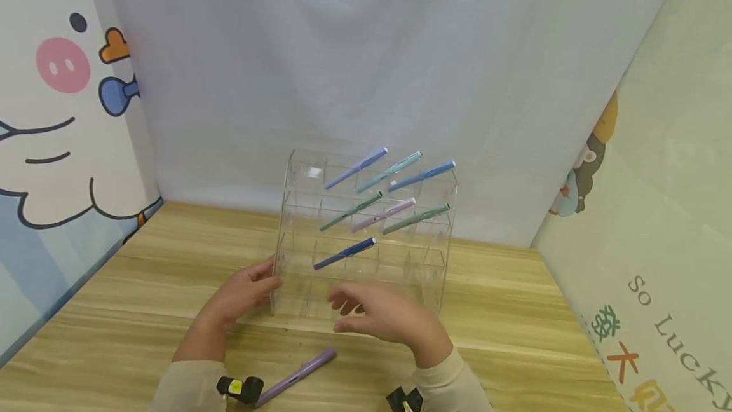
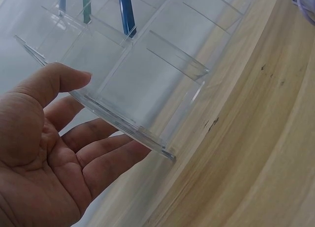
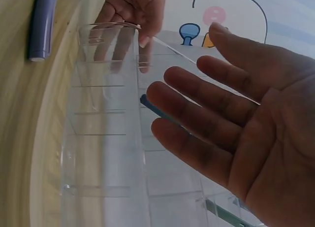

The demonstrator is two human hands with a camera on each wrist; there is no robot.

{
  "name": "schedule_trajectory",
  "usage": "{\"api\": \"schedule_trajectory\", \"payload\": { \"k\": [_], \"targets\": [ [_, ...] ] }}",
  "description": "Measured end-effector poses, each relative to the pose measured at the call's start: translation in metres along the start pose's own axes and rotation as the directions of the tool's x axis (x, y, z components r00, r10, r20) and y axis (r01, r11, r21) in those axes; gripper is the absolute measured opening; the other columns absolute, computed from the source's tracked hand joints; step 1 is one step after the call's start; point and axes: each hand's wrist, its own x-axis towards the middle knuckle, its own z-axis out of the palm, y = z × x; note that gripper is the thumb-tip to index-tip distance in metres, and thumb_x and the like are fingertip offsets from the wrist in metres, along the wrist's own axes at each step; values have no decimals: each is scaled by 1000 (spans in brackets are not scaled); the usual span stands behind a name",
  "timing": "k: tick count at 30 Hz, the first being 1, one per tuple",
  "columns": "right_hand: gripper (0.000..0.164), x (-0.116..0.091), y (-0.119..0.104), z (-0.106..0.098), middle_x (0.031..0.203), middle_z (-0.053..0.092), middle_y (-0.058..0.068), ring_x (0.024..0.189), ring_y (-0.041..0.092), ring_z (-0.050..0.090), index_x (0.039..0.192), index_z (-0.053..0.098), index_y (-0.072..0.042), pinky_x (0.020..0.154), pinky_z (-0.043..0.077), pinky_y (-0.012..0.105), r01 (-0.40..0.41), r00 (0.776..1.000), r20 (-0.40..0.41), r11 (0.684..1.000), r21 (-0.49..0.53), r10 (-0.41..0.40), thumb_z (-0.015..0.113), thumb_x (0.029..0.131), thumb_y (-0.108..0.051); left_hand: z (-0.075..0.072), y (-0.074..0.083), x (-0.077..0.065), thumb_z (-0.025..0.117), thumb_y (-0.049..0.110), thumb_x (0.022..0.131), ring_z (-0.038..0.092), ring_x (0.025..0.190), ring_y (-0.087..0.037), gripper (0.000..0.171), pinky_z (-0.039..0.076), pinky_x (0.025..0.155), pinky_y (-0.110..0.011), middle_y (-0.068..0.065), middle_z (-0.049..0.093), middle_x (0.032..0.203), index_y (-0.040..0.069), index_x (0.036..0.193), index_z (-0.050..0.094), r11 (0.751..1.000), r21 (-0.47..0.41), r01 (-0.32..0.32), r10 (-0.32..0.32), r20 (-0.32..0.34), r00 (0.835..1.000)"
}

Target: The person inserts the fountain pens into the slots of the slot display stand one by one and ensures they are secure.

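Observation:
A clear acrylic pen rack (image 1: 360, 266) with tiered compartments stands on the table, several pens lying slanted in its upper tiers. My left hand (image 1: 246, 291) holds the rack's left side panel, thumb at the front and fingers (image 2: 106, 143) behind it. In front of the lower tiers, my right hand (image 1: 383, 313) hovers with relaxed fingers and nothing in them. The right wrist view shows its open palm (image 3: 275, 143). A dark blue pen (image 1: 345, 254) sits alone in the third tier. On the table before the rack lies a purple pen (image 1: 297, 376).
The upper tiers carry a light blue pen (image 1: 356, 168), a teal pen (image 1: 389, 171), a blue pen (image 1: 422, 176), two green pens and a pale pink pen (image 1: 383, 215). A grey-white curtain (image 1: 400, 68) hangs behind the wooden table (image 1: 503, 329), with printed panels at both sides.

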Motion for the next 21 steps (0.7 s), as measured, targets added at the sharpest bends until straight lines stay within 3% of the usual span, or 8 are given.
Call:
{"api": "schedule_trajectory", "payload": {
  "k": [7, 11, 21],
  "targets": [
    [35, 15, 0, 23, 114, 69, -4, 96, 4, 66, 122, 64, -17, 82, 53, 21, -29, 992, 117, 990, -138, 46, 72, 90, -26, 0, 1, -2, 60, 34, 98, 44, 135, -40, 70, 49, 101, -47, -22, 36, 154, 15, 156, 27, 1000, -3, -4, 4, 5, 1000],
    [36, 18, 0, 33, 110, 68, -9, 92, 3, 64, 119, 66, -18, 80, 52, 21, -32, 986, 156, 976, -217, 67, 76, 86, -30, 0, 1, -1, 59, 35, 99, 42, 136, -40, 70, 48, 102, -48, -22, 34, 155, 15, 157, 25, 1000, 2, -5, 5, 10, 1000],
    [30, 24, 4, 54, 96, 65, -12, 84, 0, 55, 108, 71, -21, 82, 48, 20, -3, 987, 145, 923, -386, 64, 80, 81, -33, -1, -1, 0, 60, 31, 99, 43, 137, -38, 68, 47, 103, -47, -22, 35, 155, 16, 156, 28, 1000, -17, -1, 1, 2, 1000]
  ]
}}
